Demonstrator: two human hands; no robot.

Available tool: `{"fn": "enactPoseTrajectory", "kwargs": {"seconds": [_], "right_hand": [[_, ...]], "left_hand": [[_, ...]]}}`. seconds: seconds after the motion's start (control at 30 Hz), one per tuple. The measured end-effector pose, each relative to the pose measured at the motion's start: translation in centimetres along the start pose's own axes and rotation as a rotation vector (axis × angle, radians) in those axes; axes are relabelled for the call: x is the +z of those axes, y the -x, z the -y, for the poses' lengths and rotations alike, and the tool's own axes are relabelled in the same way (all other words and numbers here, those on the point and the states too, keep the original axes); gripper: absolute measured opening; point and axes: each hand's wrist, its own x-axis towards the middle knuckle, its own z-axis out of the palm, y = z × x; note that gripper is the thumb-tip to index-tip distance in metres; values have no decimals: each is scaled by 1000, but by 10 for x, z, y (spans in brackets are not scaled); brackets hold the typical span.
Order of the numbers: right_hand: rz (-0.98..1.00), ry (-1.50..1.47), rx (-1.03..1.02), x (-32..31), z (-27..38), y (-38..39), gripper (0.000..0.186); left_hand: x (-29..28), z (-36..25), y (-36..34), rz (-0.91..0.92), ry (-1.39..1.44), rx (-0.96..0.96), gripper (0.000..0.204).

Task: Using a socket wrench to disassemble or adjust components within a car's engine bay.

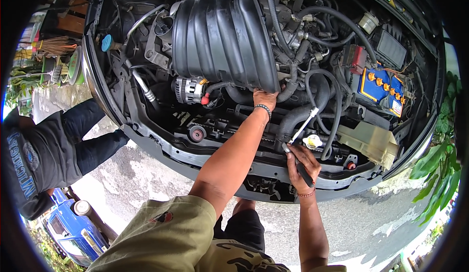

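My right hand (304,165) is closed around the black handle of a ratchet wrench (306,174). A shiny metal extension (304,125) slants up and away from it, with its tip in front of a thick black hose (297,118). My left hand (266,97) reaches to the lower edge of the ribbed black engine cover (220,37). Its fingers go in behind that edge and are mostly hidden, so what they touch does not show. Just beside the right hand sits a round metal radiator cap (312,141).
A battery (381,88) with a blue and orange top is at the right, above a cloudy plastic reservoir (369,142). The alternator (188,90) lies left of my left hand. Another person (44,154) stands at the left, near a blue vehicle (73,228).
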Motion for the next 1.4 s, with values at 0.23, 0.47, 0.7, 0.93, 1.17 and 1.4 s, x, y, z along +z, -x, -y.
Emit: {"fn": "enactPoseTrajectory", "kwargs": {"seconds": [0.23, 0.47, 0.7, 0.93, 1.17, 1.4], "right_hand": [[15, 23, -15, -1, -3, 1, 23], [11, 16, -34, -1, -4, 1, 22], [1, 27, -51, -1, -4, 2, 22], [2, 20, -48, -1, -2, 1, 22], [0, 34, -47, -1, -2, 2, 19], [-23, 49, -70, -3, 6, 2, 19]], "left_hand": [[-23, -52, 16, 120, -41, -299, 30], [-45, -56, 8, 258, -162, -138, 35], [-69, -62, 1, 387, -404, -20, 27], [-76, -52, -1, 382, -436, 108, 24], [-91, -48, -7, 445, -77, -111, 21], [-131, -77, 26, 613, -131, -233, 22]]}}
